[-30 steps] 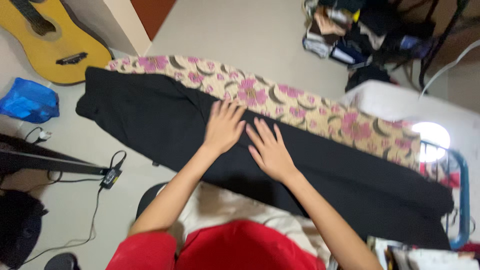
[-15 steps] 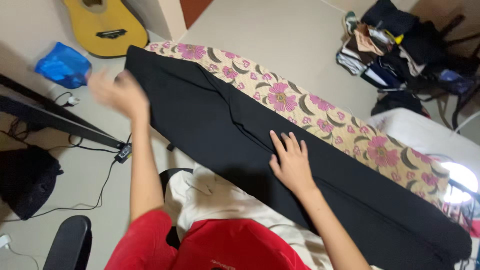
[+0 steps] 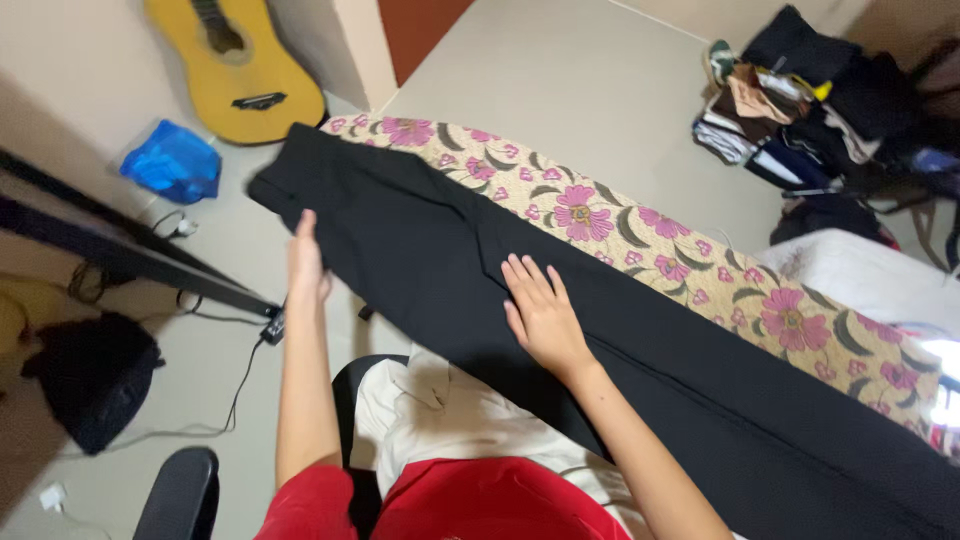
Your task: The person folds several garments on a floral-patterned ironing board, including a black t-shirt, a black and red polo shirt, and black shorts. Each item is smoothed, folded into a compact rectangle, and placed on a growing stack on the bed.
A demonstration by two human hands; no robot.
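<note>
The right hand (image 3: pixel 540 312) lies flat, fingers spread, pressing the black garment (image 3: pixel 420 240) near the ironing board's (image 3: pixel 640 225) near edge. The left hand (image 3: pixel 306 262), edge-on with fingers extended, touches the garment's near hem toward the board's narrow end, holding nothing. A blue bag (image 3: pixel 172 160) sits on the floor beside a yellow guitar (image 3: pixel 240 70).

My right hand (image 3: pixel 542 315) lies palm down, fingers spread flat and pointing away from me, forearm running back toward my body. My left hand (image 3: pixel 305 262) is turned edge-on, fingers straight and together, thumb side up, arm stretched nearly straight out.
</note>
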